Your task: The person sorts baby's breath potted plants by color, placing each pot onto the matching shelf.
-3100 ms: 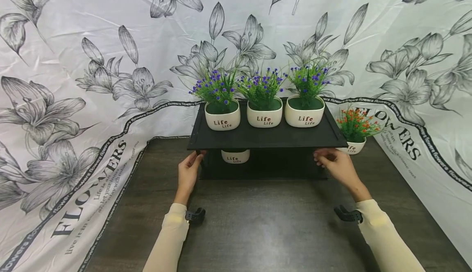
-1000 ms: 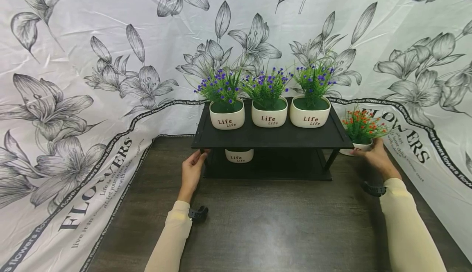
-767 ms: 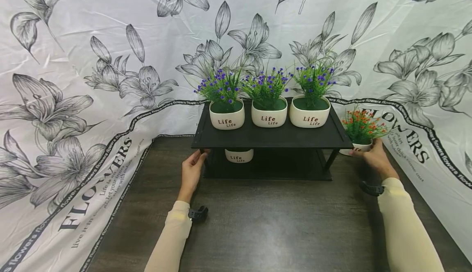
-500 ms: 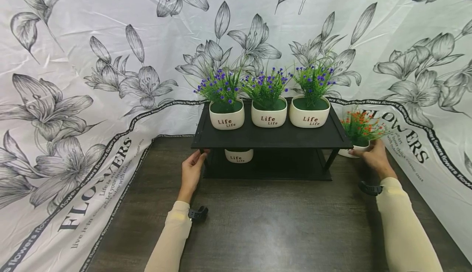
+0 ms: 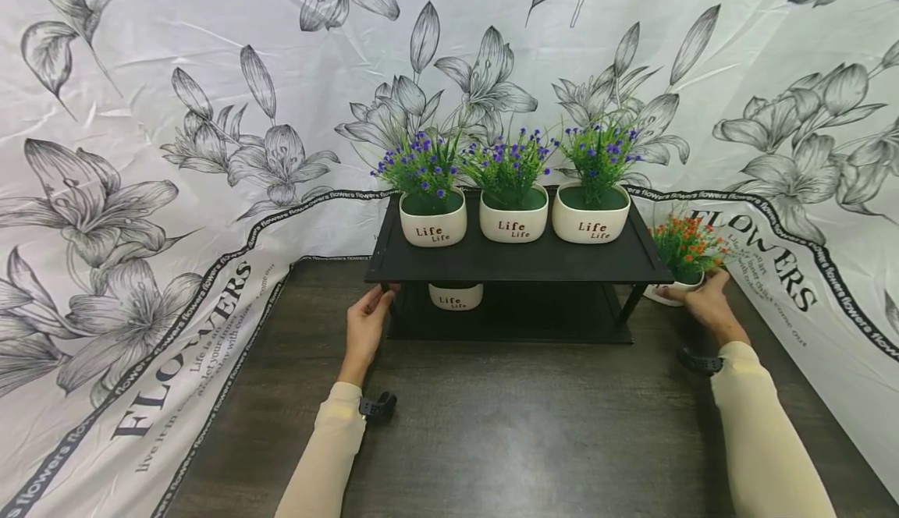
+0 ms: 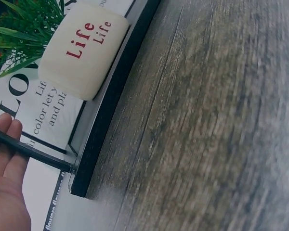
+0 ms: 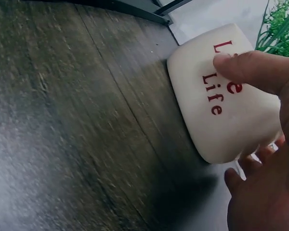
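My right hand (image 5: 711, 307) grips a white "Life" flowerpot (image 7: 197, 96) of orange flowers (image 5: 684, 241), just right of the black two-tier shelf (image 5: 520, 262). In the right wrist view the thumb presses the lettered front and the other fingers reach round the side. The pot's base looks close to the tabletop; whether it touches is unclear. My left hand (image 5: 365, 323) holds the shelf's left post (image 6: 43, 156) under the upper board, fingers behind the post. A white pot (image 6: 86, 53) with red flowers stands on the lower tier, its plant hidden in the head view.
On the upper board stand three white pots of purple flowers: a left one (image 5: 432, 221), a middle one (image 5: 513, 218) and a right one (image 5: 591, 218). Behind the dark wooden table (image 5: 492, 424) hangs a flower-print cloth (image 5: 281, 73).
My right hand has moved from the shelf's right side to the orange-flowered pot and grips it. Over the last second that pot has shifted slightly left and nearer. The left hand stays at the post.
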A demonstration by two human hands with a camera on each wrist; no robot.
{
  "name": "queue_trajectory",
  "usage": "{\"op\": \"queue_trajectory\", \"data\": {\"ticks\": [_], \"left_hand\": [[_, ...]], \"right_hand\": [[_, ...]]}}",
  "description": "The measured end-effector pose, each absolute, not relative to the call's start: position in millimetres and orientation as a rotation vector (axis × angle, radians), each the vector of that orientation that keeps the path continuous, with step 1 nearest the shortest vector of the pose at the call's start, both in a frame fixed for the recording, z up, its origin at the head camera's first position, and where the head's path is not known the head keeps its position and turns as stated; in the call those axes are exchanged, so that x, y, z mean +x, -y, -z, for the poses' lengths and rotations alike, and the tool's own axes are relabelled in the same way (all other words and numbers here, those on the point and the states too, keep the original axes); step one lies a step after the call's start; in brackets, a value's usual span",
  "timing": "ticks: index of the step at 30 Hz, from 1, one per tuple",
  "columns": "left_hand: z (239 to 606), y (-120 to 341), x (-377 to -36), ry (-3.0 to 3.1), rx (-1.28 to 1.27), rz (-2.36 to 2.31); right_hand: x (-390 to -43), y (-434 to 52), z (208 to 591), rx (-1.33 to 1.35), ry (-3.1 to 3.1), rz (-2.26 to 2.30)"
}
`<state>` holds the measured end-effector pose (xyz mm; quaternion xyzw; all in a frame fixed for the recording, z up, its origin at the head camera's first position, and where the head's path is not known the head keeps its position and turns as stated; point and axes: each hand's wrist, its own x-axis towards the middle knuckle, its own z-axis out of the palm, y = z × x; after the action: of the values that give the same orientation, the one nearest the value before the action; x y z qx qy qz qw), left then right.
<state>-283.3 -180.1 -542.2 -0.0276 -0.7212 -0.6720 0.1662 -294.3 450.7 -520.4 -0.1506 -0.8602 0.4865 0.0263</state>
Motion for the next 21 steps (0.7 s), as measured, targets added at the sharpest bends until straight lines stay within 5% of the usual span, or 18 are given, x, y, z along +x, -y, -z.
{"op": "queue_trajectory", "data": {"ticks": [21], "left_hand": [[543.1,181.6,-283.0,2.052,-0.124,1.923]], "right_hand": [[-294.7,-442.3,527.7,-0.48,2.668,-1.491]]}}
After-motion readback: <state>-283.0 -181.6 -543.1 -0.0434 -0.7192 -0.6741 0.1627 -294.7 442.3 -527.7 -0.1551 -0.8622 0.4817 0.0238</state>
